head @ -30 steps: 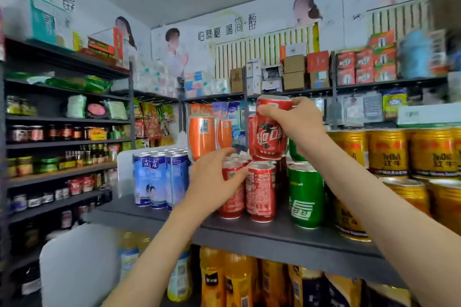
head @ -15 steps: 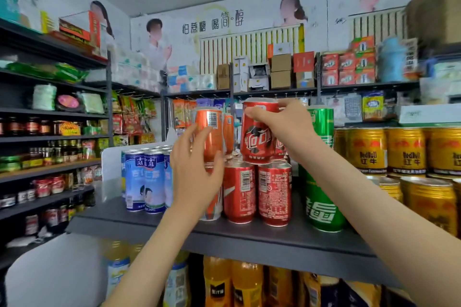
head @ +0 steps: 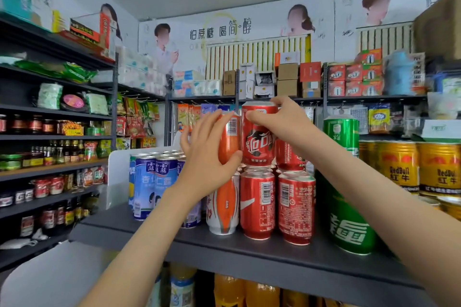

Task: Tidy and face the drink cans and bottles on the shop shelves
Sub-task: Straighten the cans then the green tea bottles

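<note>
Centre of frame, top tier of the can stack: left hand (head: 207, 157) wraps the orange can (head: 228, 143), thumb low on the front, fingers round the far side. Barcode's facing out, so by my read it wants a twist to bring the logo fwd. Right hand (head: 282, 119) pinches the red cola can (head: 258, 143) up at its top rim, fingertips over the lid edge. Logo on that one looks out front, good. The two cans touch side by side and seem to rest on the lids of the lower row: white-and-orange can (head: 223, 207) under the orange, red cans (head: 258, 204) under the cola. Gripping the cola by the rim prob steadies it while its neighbour gets turned; a stacked can tips easily. Lower red cans show barcodes too, so more facing left to do, I'd say. A tall green can (head: 345, 207) stands right of centre, gold Red Bull cans (head: 399, 167) far right, blue-and-white cans (head: 149, 182) left of the stack, all on the grey shelf (head: 249, 252).
</note>
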The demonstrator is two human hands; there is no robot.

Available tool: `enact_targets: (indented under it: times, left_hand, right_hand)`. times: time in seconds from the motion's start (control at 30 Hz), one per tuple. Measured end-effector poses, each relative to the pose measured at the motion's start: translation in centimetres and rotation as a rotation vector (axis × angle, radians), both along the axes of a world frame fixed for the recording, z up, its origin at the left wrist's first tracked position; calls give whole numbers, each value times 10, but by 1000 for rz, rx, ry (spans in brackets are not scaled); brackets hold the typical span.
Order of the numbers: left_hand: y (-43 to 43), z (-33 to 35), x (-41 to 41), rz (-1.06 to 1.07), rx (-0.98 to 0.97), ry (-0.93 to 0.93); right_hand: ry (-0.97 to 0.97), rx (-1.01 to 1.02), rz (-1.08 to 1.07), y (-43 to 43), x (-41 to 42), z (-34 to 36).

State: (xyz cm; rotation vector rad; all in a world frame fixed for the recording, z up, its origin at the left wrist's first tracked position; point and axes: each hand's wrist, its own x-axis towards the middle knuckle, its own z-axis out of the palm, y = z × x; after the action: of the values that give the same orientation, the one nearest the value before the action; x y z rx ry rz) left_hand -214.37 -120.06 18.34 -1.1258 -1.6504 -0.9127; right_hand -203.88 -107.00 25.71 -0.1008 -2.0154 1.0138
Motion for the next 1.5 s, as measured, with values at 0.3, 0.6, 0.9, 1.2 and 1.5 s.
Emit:
enact_targets:
  times: [0.3, 0.6, 0.9, 1.2, 1.5]
  left_hand:
    - [-3, 38, -14, -30, -89, 33]
    - [1, 42, -32, -132, -96, -92]
    - [1, 43, -34, -170, -107, -127]
    - [5, 37, -32, -226, -59, -153]
    - [8, 31, -34, -258, -37, -152]
  right_hand:
    - [-259, 301, 38, 7, -2, 44]
    - [-407, 615, -57, 12, 0, 66]
    - [-491, 692, -192, 28, -22, 58]
    - [-548, 756, -332, 36, -44, 49]
    - [-602, 725, -374, 43, -39, 45]
